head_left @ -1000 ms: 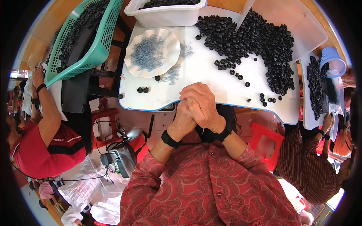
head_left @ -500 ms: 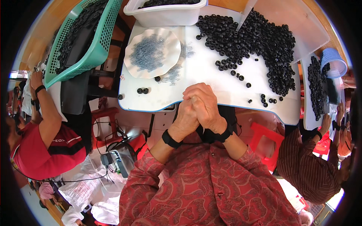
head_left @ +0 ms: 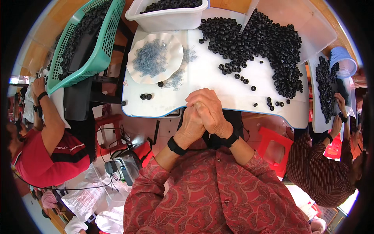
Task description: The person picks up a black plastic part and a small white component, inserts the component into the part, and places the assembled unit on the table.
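Left hand (head_left: 190, 125) and right hand (head_left: 213, 117) clasp each other, fingers folded, nothing else visibly held, nearer than the plate (head_left: 176, 54); seemingly a pause, handling anything calls for unclasping; black beads (head_left: 272, 47) heap right of the plate; white tub (head_left: 171, 24) beyond.

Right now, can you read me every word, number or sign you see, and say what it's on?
Red shirt of the person at left: pale lettering, too small to read surely.
White plastic bag: faint reddish print, too blurred.
White table, wavy plate, black beads: no writing visible.
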Available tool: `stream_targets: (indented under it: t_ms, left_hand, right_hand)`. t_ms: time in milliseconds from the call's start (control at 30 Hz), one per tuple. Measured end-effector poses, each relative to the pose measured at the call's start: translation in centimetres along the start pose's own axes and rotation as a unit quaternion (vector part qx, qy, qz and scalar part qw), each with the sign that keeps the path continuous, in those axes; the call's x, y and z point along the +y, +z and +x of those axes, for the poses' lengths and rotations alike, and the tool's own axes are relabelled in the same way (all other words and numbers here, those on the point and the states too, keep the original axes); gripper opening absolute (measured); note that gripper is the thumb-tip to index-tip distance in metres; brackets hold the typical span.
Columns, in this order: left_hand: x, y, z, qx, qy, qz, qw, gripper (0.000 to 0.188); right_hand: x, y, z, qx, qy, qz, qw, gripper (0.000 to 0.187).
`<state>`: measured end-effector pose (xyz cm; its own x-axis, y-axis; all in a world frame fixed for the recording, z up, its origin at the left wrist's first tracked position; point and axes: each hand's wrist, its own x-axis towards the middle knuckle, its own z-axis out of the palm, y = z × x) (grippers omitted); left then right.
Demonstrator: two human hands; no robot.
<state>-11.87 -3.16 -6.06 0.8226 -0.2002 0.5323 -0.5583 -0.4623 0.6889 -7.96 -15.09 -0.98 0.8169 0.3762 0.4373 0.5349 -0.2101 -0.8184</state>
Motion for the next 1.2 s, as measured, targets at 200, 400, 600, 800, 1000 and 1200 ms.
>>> stream_targets:
  t_ms: [200,400,600,800,1000,1200]
  left_hand:
    - [1.1,-0.3,0.4,0.005,-0.012,-0.006,1.000,0.017]
    - [-3.8,1.2,-4.0,-0.009,0.001,0.103,0.995,0.030]
    - [-8.4,2.6,-7.9,0.038,0.092,0.189,0.977,0.049]
    - [-0.7,0.5,-1.8,0.020,-0.024,0.012,0.999,0.034]
    - [1.0,-0.5,0.2,0.030,0.011,0.058,0.998,0.023]
    - [1.9,-0.7,2.2,0.035,0.018,0.084,0.996,0.028]
  right_hand:
    - [-0.3,0.1,0.1,-0.021,-0.018,-0.037,0.999,0.022]
    - [-0.4,0.0,0.1,-0.010,-0.034,-0.047,0.998,0.021]
    - [-0.3,0.6,0.4,-0.023,-0.029,-0.053,0.998,0.019]
    - [-0.2,0.3,0.2,-0.014,-0.038,-0.063,0.997,0.019]
    - [-0.2,0.2,0.2,-0.048,-0.018,-0.052,0.997,0.022]
    - [0.1,-0.3,-0.7,0.086,0.100,0.182,0.974,0.027]
